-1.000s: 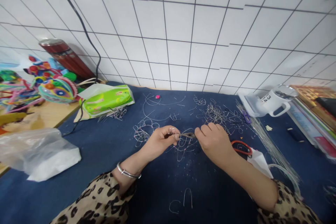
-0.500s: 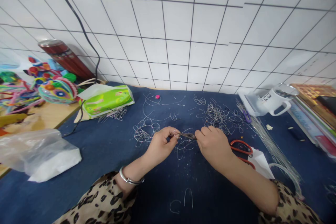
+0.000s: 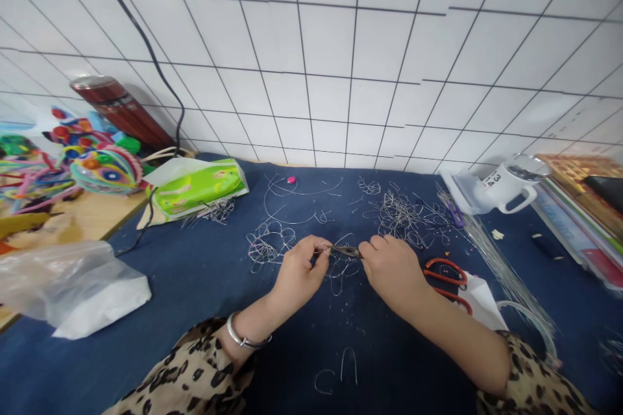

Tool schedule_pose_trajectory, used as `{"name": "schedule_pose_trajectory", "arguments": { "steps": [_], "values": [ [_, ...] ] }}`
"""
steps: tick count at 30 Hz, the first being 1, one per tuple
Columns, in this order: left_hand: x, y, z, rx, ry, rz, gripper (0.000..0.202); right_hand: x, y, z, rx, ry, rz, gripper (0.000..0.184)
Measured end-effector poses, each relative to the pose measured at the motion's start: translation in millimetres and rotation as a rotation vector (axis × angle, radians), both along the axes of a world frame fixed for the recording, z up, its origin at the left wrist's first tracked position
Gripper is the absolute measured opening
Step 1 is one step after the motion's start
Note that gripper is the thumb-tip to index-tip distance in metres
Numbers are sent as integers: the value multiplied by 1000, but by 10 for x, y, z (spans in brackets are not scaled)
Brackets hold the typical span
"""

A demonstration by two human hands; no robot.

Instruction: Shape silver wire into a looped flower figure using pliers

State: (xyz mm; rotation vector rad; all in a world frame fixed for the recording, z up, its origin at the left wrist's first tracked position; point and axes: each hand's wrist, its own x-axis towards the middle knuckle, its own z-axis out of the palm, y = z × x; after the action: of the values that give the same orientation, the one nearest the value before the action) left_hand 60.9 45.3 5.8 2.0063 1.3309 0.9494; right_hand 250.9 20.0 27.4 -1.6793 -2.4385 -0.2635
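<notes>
Near the middle of the dark blue cloth, my right hand is closed round the handles of a pair of pliers, whose jaws point left. My left hand pinches a thin wire between thumb and forefinger, right at the tips of the pliers. Most of that wire is hidden by the fingers. Below and behind the pliers lie loose bent wires. A coiled bundle of wire is just left of my left hand. Beyond my right hand sits a bigger tangle of wire pieces.
Red-handled scissors lie beside my right forearm, partly on white paper. Long straight wires stretch along the right. A white mug, a green tissue pack and a plastic bag stand or lie around. Two bent wires lie in front.
Both hands keep their hold and stay almost in place. The view has shifted very slightly; the pliers' tips remain at the left fingertips.
</notes>
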Motion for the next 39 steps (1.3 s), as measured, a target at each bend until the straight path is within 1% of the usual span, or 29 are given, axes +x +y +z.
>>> {"name": "schedule_pose_trajectory", "arguments": {
  "steps": [2, 4, 7, 10, 15, 20, 24, 30, 34, 39],
  "values": [
    [-4, 12, -14, -50, -44, 1, 10, -1, 11, -2, -20, 16, -1, 8],
    [-12, 31, -30, -141, -131, -18, 10, 5, 25, -3, -17, 27, 5, 9],
    [-26, 65, -32, -268, -270, -72, 11, 24, 43, 3, 15, 30, 19, 10],
    [-33, 95, -11, -343, -354, -118, 12, 50, 54, 20, 52, 10, 39, 10],
    [-34, 130, 6, -408, -457, -145, 12, 69, 60, 69, 174, -68, 57, 13],
    [-46, 144, -5, -444, -501, -166, 13, 61, 57, 116, 252, -134, 101, 19],
    [-78, 157, 12, -460, -480, -223, 15, 68, 41, 152, 293, -172, 124, 21],
    [-135, 191, 54, -440, -315, -257, 15, 94, 38, 198, 304, -174, 177, 22],
    [-161, 221, 66, -406, -235, -315, 14, 107, 49, 199, 297, -183, 211, 23],
    [-180, 230, 110, -406, -211, -368, 12, 107, 55, 183, 294, -219, 238, 24]
  ]
}}
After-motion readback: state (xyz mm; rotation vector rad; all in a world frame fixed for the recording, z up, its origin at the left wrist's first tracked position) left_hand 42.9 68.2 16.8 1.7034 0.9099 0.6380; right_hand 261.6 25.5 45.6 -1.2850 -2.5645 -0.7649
